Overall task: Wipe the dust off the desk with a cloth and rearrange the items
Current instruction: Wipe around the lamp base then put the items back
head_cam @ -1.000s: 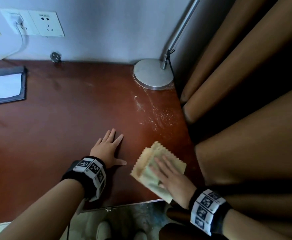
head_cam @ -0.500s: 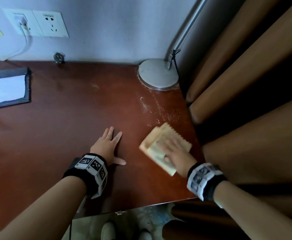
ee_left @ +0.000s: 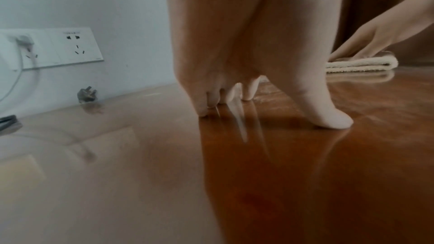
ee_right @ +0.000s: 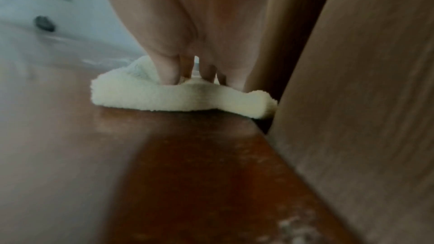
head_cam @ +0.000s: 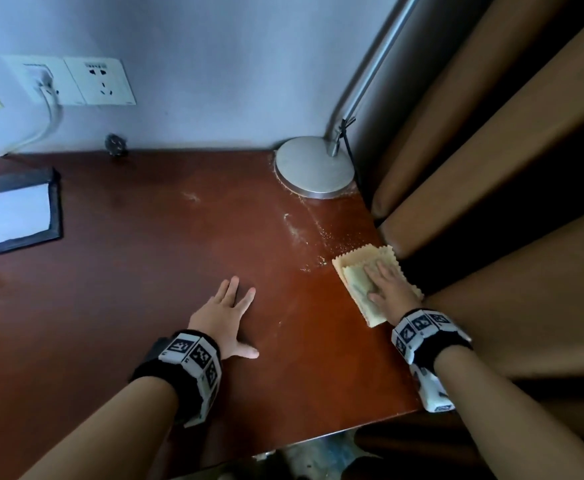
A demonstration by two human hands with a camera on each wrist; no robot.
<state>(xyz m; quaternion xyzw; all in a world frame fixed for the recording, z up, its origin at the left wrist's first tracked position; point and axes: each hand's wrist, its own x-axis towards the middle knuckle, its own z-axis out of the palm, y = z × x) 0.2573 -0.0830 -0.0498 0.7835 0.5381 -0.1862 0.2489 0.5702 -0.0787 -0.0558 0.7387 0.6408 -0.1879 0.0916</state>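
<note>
While the left hand [head_cam: 222, 317] lies flat, fingers straight, on the desk [head_cam: 145, 271], the right hand's [head_cam: 389, 289] straight fingers [ee_right: 169, 70] press the folded cloth [head_cam: 356, 275] beneath them.

Left hand [head_cam: 223, 315] flat, palm down on table [head_cam: 145, 271], fingers [ee_left: 212, 99] straight and together, thumb splayed right. Right hand [head_cam: 389, 289] palm down, straight fingers [ee_right: 169, 73] pressing on cloth [head_cam: 356, 271] at table's right edge. Both forearms bare, reaching forward from bottom of head view. Marker-patterned bands on both wrists.
</note>
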